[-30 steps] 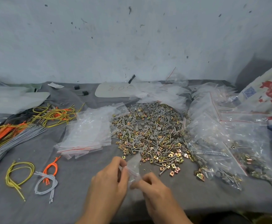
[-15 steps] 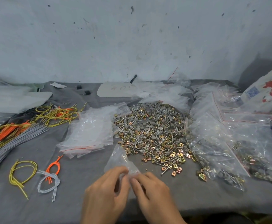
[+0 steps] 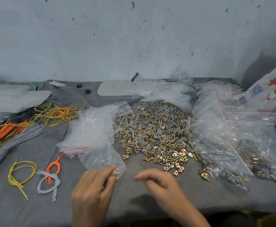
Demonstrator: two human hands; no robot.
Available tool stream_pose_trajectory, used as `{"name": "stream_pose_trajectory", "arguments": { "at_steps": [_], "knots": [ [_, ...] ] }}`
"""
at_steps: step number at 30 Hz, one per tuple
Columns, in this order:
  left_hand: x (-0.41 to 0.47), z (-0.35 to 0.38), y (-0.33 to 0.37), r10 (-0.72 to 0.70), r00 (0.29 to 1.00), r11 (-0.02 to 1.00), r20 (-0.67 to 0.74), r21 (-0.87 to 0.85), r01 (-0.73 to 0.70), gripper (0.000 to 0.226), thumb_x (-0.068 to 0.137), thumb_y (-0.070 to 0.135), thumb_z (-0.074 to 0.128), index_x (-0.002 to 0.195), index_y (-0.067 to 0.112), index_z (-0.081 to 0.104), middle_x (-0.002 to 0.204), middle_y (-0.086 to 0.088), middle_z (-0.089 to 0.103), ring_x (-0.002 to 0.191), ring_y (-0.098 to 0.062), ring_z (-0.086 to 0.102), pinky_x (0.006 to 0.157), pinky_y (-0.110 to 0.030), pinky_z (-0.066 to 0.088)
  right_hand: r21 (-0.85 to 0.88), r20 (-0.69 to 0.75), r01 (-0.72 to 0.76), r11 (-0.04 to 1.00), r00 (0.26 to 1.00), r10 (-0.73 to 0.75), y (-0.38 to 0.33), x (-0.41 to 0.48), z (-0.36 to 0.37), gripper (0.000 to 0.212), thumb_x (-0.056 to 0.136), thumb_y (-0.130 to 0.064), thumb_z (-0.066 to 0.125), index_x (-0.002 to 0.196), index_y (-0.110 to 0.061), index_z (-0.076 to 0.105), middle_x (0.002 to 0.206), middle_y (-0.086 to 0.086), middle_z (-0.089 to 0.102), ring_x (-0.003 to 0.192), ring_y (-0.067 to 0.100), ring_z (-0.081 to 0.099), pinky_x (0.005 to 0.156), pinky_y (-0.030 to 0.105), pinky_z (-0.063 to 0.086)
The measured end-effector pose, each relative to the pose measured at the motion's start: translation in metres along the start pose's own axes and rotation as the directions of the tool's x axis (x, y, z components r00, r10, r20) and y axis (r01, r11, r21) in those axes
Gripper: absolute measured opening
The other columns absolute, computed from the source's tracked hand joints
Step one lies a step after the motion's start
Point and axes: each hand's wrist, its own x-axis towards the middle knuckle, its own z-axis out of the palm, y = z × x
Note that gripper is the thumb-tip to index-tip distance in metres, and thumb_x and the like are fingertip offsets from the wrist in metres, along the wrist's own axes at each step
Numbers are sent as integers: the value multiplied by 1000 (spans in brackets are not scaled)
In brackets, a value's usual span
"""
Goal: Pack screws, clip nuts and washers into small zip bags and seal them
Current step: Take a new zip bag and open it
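Pinching an empty zip bag [image 3: 101, 158], near centre on the tabletop [image 3: 27, 213], in the left grip [image 3: 93, 192]; right grip [image 3: 158, 181] loosely curled, empty. Seemingly mid-task: filled bags [image 3: 232, 153] at right, big hardware pile [image 3: 152, 133] beyond, unpacked.

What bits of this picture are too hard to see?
Head view:
- Small zip bag mouth: left hand covers it.
- Right hand palm: curled fingers hide it.
- Writing on white card: too small.
- Printed sack: cut off by right edge.
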Motion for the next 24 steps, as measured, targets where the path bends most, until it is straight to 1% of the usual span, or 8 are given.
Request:
{"name": "stream_pose_trajectory", "arguments": {
  "at_steps": [1, 4, 7, 9, 12, 17, 21, 24],
  "knots": [
    [-4, 3, -4, -1, 1000, 1000, 18, 29, 1, 23, 94, 16, 58, 89, 21, 80, 69, 2, 60, 67, -18, 53, 71, -28, 47, -87, -40, -14, 996, 999, 11, 4, 3, -9, 37, 93, 1, 62, 95, -31, 80, 95, -22, 72, 89, 0, 66, 79, 20, 51],
    [-16, 11, -5, -81, 976, 996, 200, 61, 70, 25, 90, 21, 55, 91, 24, 79, 72, 3, 63, 75, -16, 56, 67, -29, 47, -364, -132, -49, 930, 991, 0, 16, 17, -33, 29, 94, -5, 63, 106, -28, 75, 102, -21, 71, 96, -4, 63, 87, 20, 51],
    [-22, 18, 2, -244, 870, 970, 428, 84, 230, 14, 83, 20, 69, 93, 25, 78, 78, 6, 67, 76, -19, 66, 60, -34, 54, -537, -144, -92, 839, 989, 17, 25, 37, -53, 23, 97, -13, 61, 111, -28, 72, 108, -14, 68, 98, 2, 60, 86, 21, 47],
    [-22, 24, 7, -324, 794, 942, 514, 99, 320, 23, 81, 13, 80, 100, 26, 78, 84, 6, 69, 77, -23, 69, 63, -36, 55, -592, -128, -101, 799, 991, 31, 29, 53, -60, 20, 98, -19, 60, 112, -29, 71, 108, -13, 66, 99, 6, 60, 83, 22, 45],
    [-20, 30, 12, -333, 763, 933, 554, 75, 353, 25, 88, 18, 75, 111, 27, 75, 95, 7, 71, 84, -21, 70, 71, -37, 55, -644, -62, -52, 763, 998, 16, 27, 82, -59, 20, 99, -22, 59, 114, -30, 69, 109, -11, 62, 105, 11, 58, 87, 28, 45],
    [-22, 27, 12, -308, 749, 937, 587, 52, 345, 24, 91, 21, 71, 114, 27, 74, 100, 9, 72, 88, -17, 69, 74, -34, 54, -751, 107, 64, 658, 994, 26, 21, 123, -35, 26, 100, -20, 56, 121, -28, 68, 120, -2, 55, 118, 22, 50, 99, 42, 46],
    [-24, 25, 9, -344, 742, 919, 576, 45, 391, 24, 89, 17, 72, 111, 28, 75, 98, 12, 71, 85, -13, 68, 73, -30, 52, -803, 131, 49, 594, 987, 97, 21, 131, -28, 31, 99, -28, 60, 130, -29, 60, 126, -2, 51, 124, 23, 47, 100, 41, 44],
    [-25, 26, 9, -367, 740, 906, 564, 34, 423, 25, 88, 15, 73, 109, 27, 76, 99, 13, 72, 86, -11, 68, 74, -29, 52, -850, 154, 98, 517, 986, 66, 24, 126, -25, 32, 98, -30, 62, 128, -22, 58, 128, 2, 50, 123, 25, 45, 98, 41, 44]
  ]
}}
